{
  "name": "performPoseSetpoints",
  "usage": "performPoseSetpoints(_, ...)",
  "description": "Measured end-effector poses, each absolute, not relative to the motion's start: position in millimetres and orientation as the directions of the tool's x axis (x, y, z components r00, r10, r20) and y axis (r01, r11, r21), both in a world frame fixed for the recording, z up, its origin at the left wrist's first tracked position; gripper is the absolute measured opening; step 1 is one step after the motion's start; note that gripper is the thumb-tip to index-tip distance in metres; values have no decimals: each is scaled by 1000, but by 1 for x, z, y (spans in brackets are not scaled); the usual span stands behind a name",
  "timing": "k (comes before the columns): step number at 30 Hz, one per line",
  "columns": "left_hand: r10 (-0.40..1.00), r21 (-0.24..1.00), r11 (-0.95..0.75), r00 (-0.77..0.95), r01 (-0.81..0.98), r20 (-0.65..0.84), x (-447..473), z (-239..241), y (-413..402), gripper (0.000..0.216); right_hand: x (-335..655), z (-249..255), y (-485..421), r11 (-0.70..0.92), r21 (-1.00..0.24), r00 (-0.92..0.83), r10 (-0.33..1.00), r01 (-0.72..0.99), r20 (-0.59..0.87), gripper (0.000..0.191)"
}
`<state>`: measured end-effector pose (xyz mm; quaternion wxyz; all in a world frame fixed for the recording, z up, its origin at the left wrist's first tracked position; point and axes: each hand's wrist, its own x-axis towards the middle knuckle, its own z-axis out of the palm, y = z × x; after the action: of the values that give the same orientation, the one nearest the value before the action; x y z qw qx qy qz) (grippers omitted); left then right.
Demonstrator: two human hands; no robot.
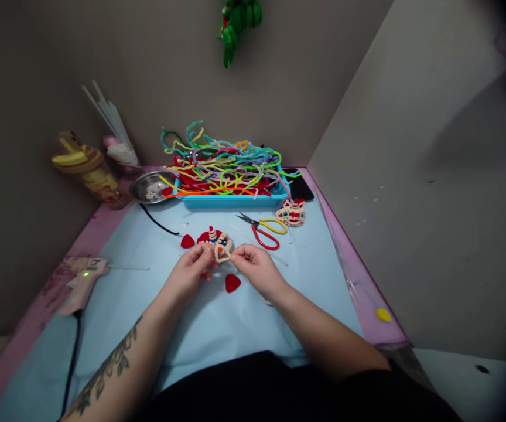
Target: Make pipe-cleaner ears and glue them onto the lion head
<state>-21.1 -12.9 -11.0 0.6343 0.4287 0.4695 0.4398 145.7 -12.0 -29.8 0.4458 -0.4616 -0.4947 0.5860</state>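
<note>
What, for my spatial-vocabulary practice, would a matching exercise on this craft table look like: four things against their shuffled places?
Things:
1 scissors
2 glue gun
3 metal bowl
4 cream loop

Places:
a pinched between left hand and right hand
b just left of the blue tray
c at the left edge of the table
d in front of the blue tray

Pairs: 1-d, 2-c, 3-b, 4-a.

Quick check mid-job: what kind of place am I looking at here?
Probably a small hobby craft booth: a blue tray heaped with coloured pipe cleaners, a glue gun and scissors on the table, and the left hand and right hand pinching a cream pipe-cleaner piece.
</note>
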Motion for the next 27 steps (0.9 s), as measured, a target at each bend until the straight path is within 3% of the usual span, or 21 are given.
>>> performPoseSetpoints(7,924,903,360,221,-235,-311,-22,-9,-13,33,145,-24,-16,-159,-984,-199,970,-84,-140,19)
performPoseSetpoints(17,938,915,341,150,-218,-314,-15,-3,-15,41,144,-22,-18,-180,-980,-166,972,-82,-165,17)
performPoseSetpoints(27,912,894,388,232,-225,-337,-20,-4,-13,35,145,-23,-20,-172,-982,-184,970,-76,-156,16)
